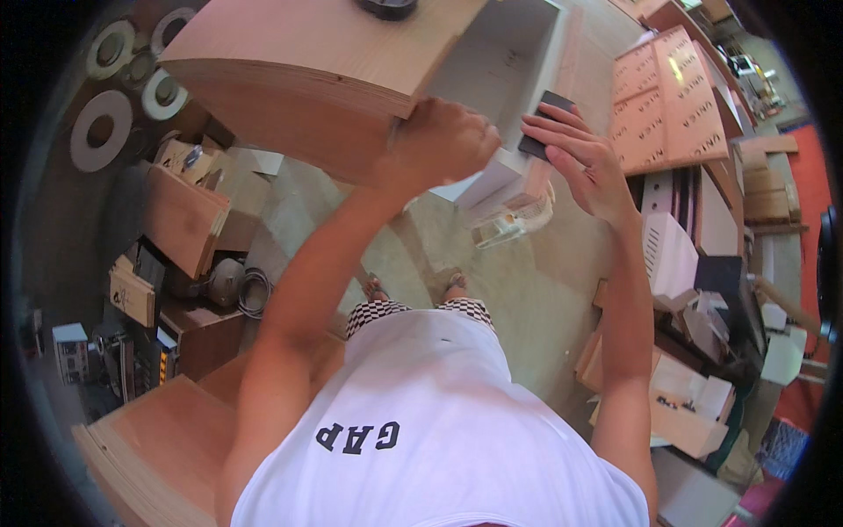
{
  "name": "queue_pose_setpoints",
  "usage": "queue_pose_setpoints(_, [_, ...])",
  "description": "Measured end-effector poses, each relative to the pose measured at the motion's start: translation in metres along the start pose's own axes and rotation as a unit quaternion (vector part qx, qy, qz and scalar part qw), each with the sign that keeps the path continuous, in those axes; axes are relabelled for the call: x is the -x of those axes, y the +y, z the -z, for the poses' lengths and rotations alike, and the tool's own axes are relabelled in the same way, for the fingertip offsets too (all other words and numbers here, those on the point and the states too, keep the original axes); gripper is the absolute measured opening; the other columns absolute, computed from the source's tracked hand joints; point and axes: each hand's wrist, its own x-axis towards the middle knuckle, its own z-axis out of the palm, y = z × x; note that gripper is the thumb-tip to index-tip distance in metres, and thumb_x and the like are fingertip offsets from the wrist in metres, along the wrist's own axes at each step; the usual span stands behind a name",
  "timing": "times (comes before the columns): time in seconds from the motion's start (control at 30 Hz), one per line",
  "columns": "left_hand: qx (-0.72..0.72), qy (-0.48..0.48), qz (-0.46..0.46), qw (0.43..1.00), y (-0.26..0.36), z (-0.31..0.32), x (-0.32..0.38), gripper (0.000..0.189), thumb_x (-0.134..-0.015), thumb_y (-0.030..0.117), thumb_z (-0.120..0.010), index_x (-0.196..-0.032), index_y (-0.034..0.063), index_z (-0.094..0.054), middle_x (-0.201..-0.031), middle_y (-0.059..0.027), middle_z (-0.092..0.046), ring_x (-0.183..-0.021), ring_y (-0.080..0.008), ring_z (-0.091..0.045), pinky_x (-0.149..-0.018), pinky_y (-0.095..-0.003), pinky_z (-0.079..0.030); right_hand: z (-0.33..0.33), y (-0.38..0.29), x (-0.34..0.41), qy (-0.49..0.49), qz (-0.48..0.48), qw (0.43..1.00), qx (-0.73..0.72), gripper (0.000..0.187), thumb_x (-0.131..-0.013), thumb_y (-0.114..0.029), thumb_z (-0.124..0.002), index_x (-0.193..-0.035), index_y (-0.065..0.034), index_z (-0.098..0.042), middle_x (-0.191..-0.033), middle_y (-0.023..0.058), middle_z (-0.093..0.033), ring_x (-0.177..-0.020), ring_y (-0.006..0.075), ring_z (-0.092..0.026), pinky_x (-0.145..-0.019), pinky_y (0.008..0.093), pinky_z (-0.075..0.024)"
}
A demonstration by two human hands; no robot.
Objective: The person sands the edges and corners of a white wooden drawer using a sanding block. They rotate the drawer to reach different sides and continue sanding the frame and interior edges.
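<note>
Under my right hand [586,161] is a dark flat rectangular block [548,122], pressed against the right side rim of a pale open box [504,59] that looks like a drawer. The fingers lie across the block and the thumb is at its near end. My left hand [448,141] is curled at the box's near left corner, beside the corner of a thick plywood-edged wooden piece [316,39]. Its fingertips are hidden, so what it grips is unclear. A black round object [387,6] sits on top of the wooden piece.
Rolls of edge banding [99,132] hang at the far left, above stacked boards [188,217] and a coiled cable [255,293]. A cream plastic item [517,224] is on the concrete floor [421,244] below the box. Panels bearing print [665,99] and offcuts [691,408] line the right.
</note>
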Motion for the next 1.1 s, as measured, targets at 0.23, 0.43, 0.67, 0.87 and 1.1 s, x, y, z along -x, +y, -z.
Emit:
queue_pose_setpoints(0.23, [0.035,-0.11,0.062,0.991,-0.011,0.006,-0.013,0.038,-0.106,0.027,-0.049,-0.092,0.0016,-0.072,-0.101,-0.021,-0.079,-0.102,-0.0452,-0.076,-0.095,-0.0596,-0.057,-0.009,-0.036,0.009,-0.013,0.017,1.0,0.016,0.031,-0.11,-0.02,-0.064,-0.135,-0.0078,-0.079,-0.142,0.0117,-0.076,-0.148,0.0392,-0.059,-0.134,0.059,-0.028])
queue_pose_setpoints(0.43, [0.154,-0.233,0.243,0.929,-0.007,0.011,-0.048,0.068,-0.108,0.056,-0.046,-0.1,-0.0015,-0.082,-0.108,-0.0285,-0.079,-0.103,-0.0492,-0.075,-0.098,-0.057,-0.055,-0.013,-0.042,0.025,0.017,-0.001,0.997,0.079,0.03,-0.11,-0.023,-0.067,-0.133,-0.0096,-0.08,-0.143,0.013,-0.075,-0.147,0.04,-0.059,-0.132,0.0603,-0.0314])
queue_pose_setpoints(0.67, [0.132,-0.279,0.159,0.938,-0.019,0.011,-0.047,0.064,-0.101,0.055,-0.047,-0.105,0.0026,-0.084,-0.106,-0.0254,-0.08,-0.103,-0.0438,-0.076,-0.098,-0.0544,-0.057,-0.013,-0.061,0.023,0.017,-0.052,0.983,0.174,0.039,-0.111,-0.022,-0.061,-0.142,-0.0004,-0.071,-0.15,0.0167,-0.069,-0.148,0.0449,-0.056,-0.13,0.0558,-0.0371])
queue_pose_setpoints(0.87, [0.144,-0.273,0.162,0.937,-0.02,0.008,-0.047,0.061,-0.095,0.053,-0.05,-0.1,0.0025,-0.085,-0.098,-0.0248,-0.08,-0.097,-0.0445,-0.077,-0.095,-0.0539,-0.058,-0.038,-0.119,0.025,-0.001,-0.142,0.951,0.274,0.043,-0.112,-0.019,-0.061,-0.147,0.0069,-0.064,-0.155,0.0256,-0.063,-0.15,0.0475,-0.053,-0.127,0.0564,-0.0405])
queue_pose_setpoints(1.1, [0.164,-0.202,0.148,0.954,-0.015,0.014,-0.045,0.06,-0.094,0.052,-0.057,-0.091,-0.0016,-0.083,-0.09,-0.0301,-0.076,-0.089,-0.0477,-0.076,-0.089,-0.0529,-0.059,-0.06,-0.136,0.016,0.043,-0.179,0.928,0.323,0.041,-0.107,-0.012,-0.066,-0.141,0.0109,-0.065,-0.147,0.0318,-0.063,-0.143,0.0487,-0.058,-0.118,0.051,-0.051])
